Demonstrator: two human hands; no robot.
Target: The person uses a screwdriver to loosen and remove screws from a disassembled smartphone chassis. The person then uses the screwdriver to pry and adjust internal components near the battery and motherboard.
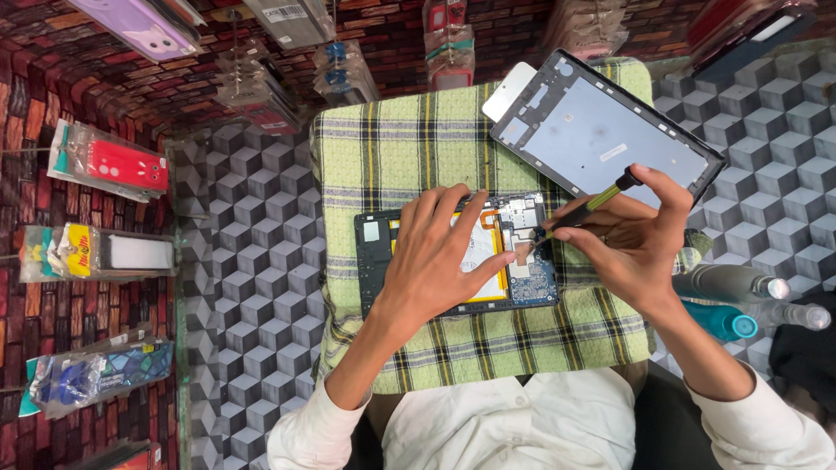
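Tablet body (453, 257), back cover off, lies flat at centre of the green checked cloth (418, 148) on my bench, battery (488, 261) and circuit board (527, 252) exposed.

Left hand (435, 261): spread flat, palm down on the battery, fingers (453, 204) splayed toward 12 o'clock. It grips nothing, only presses the body still.

Right hand (631, 239): at 3 o'clock of the body, fingers pinched shut around the screwdriver (592, 207), yellow-green shaft, dark handle cap at the upper end. Tip is down on the board near its upper right corner; I cannot tell whether it is seated in a screw head.

Risks, as I judge them:
- Tip slips off and scores the board or the copper flex beside it, if the driver is tilted or pushed too hard.
- Palm load on the soft battery could dent it, if I lean.
- Any freed screw could vanish into the cloth weave; none visible loose now.
- Detached screen frame (610, 130) at 1 o'clock overhangs the cloth edge; an elbow nudge could shift it.

Containers: bottles (740, 287) lie on their sides at 4 o'clock, one clear, one teal; contents not discernible. Clear hanging packets (113, 165) at 9 o'clock hold phone covers, one of them red. No tray or dish for parts in sight.
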